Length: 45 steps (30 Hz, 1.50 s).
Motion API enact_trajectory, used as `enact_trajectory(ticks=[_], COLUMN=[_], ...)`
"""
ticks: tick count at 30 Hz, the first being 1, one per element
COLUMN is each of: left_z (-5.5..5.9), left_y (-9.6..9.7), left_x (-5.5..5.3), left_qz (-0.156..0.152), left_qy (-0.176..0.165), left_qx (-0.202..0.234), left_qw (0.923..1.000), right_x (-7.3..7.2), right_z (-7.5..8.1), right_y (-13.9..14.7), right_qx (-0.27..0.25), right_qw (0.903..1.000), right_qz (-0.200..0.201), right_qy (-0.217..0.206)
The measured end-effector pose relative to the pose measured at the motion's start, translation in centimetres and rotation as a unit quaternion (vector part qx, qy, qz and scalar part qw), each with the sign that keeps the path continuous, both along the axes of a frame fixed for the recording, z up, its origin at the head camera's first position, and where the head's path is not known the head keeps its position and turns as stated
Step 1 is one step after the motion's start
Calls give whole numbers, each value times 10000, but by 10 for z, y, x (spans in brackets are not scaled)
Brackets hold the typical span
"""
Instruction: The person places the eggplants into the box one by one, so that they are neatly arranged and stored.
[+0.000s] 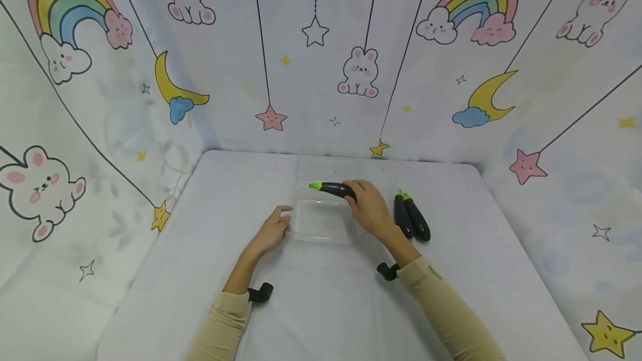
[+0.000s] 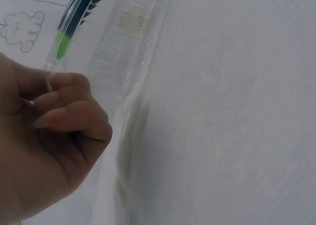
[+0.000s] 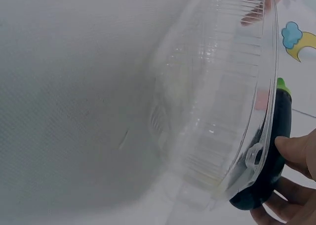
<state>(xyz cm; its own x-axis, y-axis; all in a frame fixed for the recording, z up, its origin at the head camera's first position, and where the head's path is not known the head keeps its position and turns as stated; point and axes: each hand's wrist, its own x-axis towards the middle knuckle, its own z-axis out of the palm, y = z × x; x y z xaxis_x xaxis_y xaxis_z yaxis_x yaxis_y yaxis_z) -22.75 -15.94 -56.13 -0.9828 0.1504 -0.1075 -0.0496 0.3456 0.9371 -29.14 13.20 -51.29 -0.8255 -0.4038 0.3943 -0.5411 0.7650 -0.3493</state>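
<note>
My right hand point(image 1: 370, 209) grips an eggplant point(image 1: 332, 188) by its thick end, its green stem end pointing left. The eggplant lies level above a clear plastic container point(image 1: 321, 223). In the right wrist view the eggplant point(image 3: 279, 131) shows beyond the container's wall point(image 3: 222, 86), with thumb and fingers around its lower part. At the container's left side, my left hand point(image 1: 274, 230) pinches the rim, as the left wrist view shows: thumb and index finger meet on the clear edge point(image 2: 55, 67), the other fingers curled.
Two more eggplants, one point(image 1: 402, 217) beside another point(image 1: 417, 219), lie to the right of my right hand. A clear lid point(image 1: 328, 167) stands open behind the container. The white table point(image 1: 311, 305) meets patterned cloth walls point(image 1: 225, 71) at the back and sides.
</note>
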Motion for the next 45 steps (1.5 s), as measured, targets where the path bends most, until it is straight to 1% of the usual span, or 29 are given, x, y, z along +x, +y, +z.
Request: enact_trajectory(ticks=[4, 10, 15, 20, 23, 27, 35, 45], left_z=[1, 0, 2, 3, 1, 1, 1, -1], left_y=[0, -1, -1, -1, -2, -2, -1, -2], left_x=[1, 1, 1, 2, 1, 0, 0, -1], left_qz=[57, 110, 57, 17, 22, 21, -35, -48], left_qy=[-33, -28, -40, -47, 0, 40, -40, -25], left_qx=[-50, -69, -57, -34, -56, -62, 79, 25], left_qw=[10000, 9999, 10000, 10000, 10000, 10000, 10000, 10000], right_x=[-1, -1, -1, -5, -7, -10, -12, -15], right_z=[0, -5, -7, -13, -17, -20, -23, -28], right_y=[-4, -11, -15, -19, -22, -25, -30, -36], right_qx=[-14, 64, 75, 262, 298, 312, 461, 609], right_qw=[10000, 9999, 9999, 9992, 9991, 9991, 9985, 9980], right_qz=[72, 59, 35, 36, 22, -36, -173, -176], right_qy=[34, -82, -136, -284, -315, -288, -232, 38])
